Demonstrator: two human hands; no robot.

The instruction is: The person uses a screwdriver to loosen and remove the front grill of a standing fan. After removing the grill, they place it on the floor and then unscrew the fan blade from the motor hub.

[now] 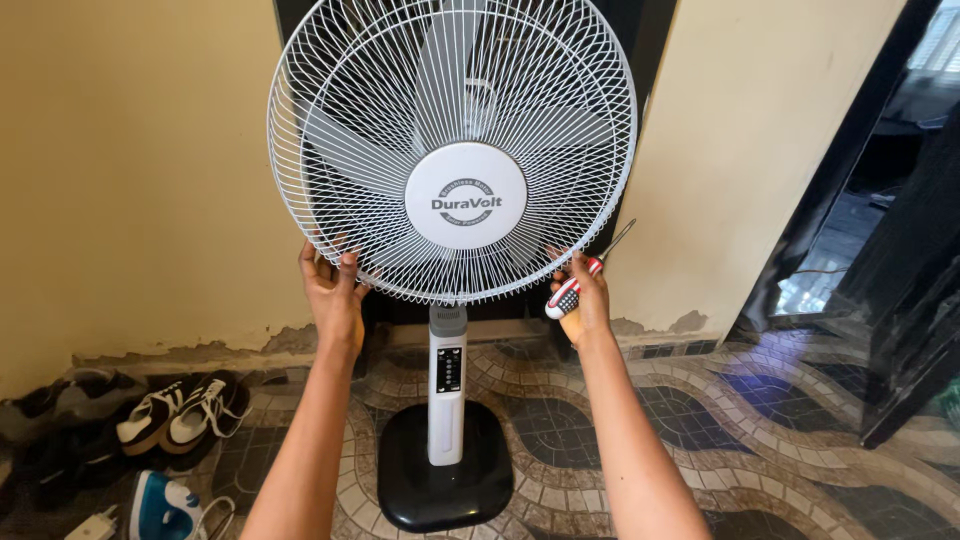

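A white pedestal fan stands in front of me, its round wire grille (330, 90) facing me with a white hub cap in the middle. My left hand (333, 290) grips the lower left rim of the grille. On the lower right rim rests my right hand (585, 300), which also holds a screwdriver (580, 283) with a red, white and black handle; its metal shaft points up and to the right. The fan's white column (447, 400) rises from a black base (445, 475) on the tiled floor.
Several shoes (170, 415) lie along the yellow wall at the left. A blue and white clothes iron (160, 505) sits at the bottom left. A dark doorway (860, 220) opens at the right.
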